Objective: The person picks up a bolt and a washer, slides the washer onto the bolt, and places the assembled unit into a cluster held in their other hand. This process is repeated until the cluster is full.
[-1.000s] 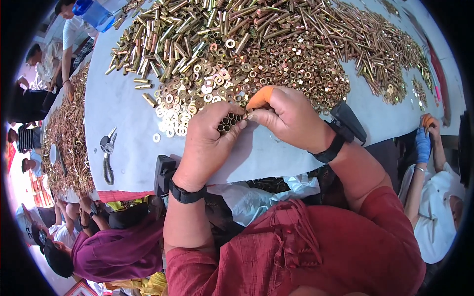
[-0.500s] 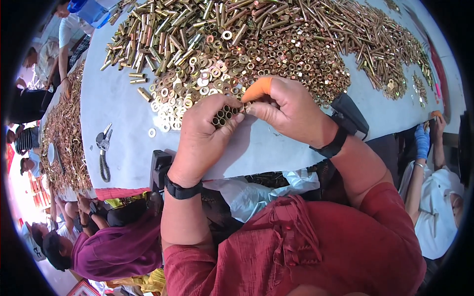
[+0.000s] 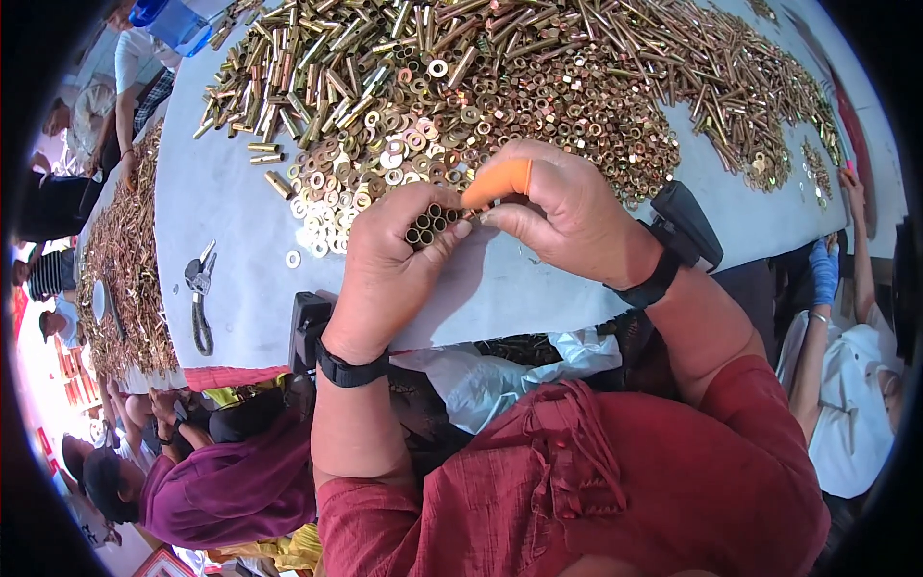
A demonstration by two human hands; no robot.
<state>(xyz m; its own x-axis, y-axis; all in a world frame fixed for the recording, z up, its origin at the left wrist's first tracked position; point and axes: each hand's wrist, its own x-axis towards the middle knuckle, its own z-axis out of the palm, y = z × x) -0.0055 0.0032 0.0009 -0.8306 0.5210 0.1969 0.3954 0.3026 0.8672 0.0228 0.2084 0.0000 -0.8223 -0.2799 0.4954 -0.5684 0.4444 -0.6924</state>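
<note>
A bundle of brass-coloured metal sleeves [image 3: 430, 224] is clasped in my left hand [image 3: 385, 240], their open round ends facing me. My right hand [image 3: 562, 207], with an orange finger cover [image 3: 500, 181] on one finger, meets the bundle's far end. Its thumb and fingers are pinched together there around something small I cannot make out. Just beyond both hands lie a heap of flat washers [image 3: 332, 197] and a heap of nuts [image 3: 596, 125]. More loose sleeves [image 3: 308, 67] are piled behind the washers.
Keys with a dark strap [image 3: 200, 288] lie on the pale tabletop [image 3: 226, 192] at left. Long bolts [image 3: 721, 87] are heaped at the far right. A second table with piled metal parts [image 3: 125, 260] stands at left. Other people [image 3: 231, 471] work on both sides.
Both hands stay together, with the bundle tilted slightly and shifted a little to the left. The right fingertips have moved slightly at its end. At the far right, another person's arm has reached farther forward.
</note>
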